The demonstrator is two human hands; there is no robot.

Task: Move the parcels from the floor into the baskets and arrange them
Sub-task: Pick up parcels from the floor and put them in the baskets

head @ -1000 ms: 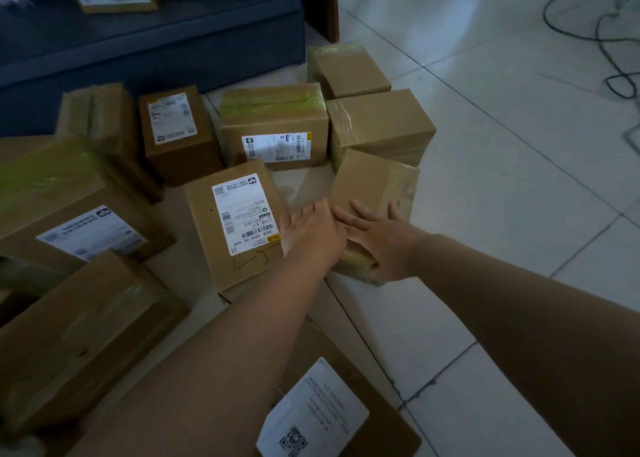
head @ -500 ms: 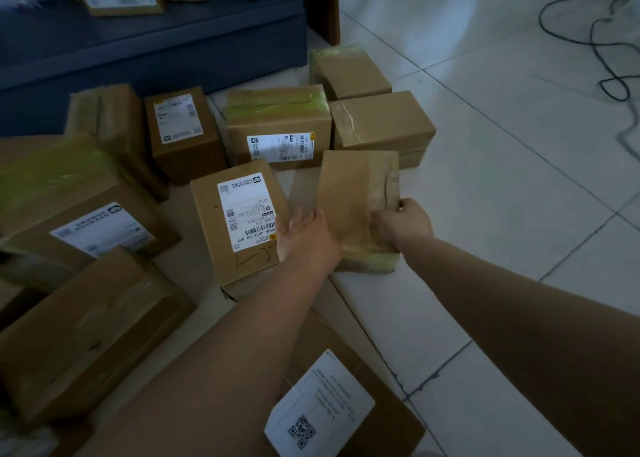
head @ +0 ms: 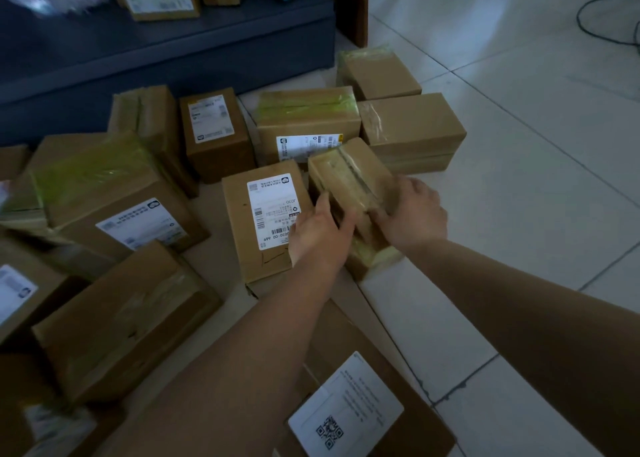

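A small taped cardboard parcel (head: 353,193) sits tilted between both hands, one end raised off the tiled floor (head: 519,197) and its near end low by the tile. The left hand (head: 320,233) curls its fingers over the parcel's left long edge; the right hand (head: 412,214) wraps the right side from above — both are clamped on it. It looks light and stiff: a box this small that tips up under two loose holds is probably not heavy. Glossy clear tape runs along its top seam and yellowish tape wraps its near end, so those faces are likely slippery. The bare cardboard side walls, taken across the short width, seem the better place to hold.

Room is tight on the left. The labelled box (head: 266,221) lies just beside the parcel, under the left wrist, and the green-taped box (head: 308,124) and a plain brown box (head: 412,134) stand close behind it. To the right the floor is open, so lifting up and swinging rightward looks the easiest way out. A flat carton with a QR label (head: 346,401) lies near the body, under the forearms — a thing to step or reach over. More parcels crowd the far left, and a dark low platform (head: 173,51) carries others. No basket shows here.
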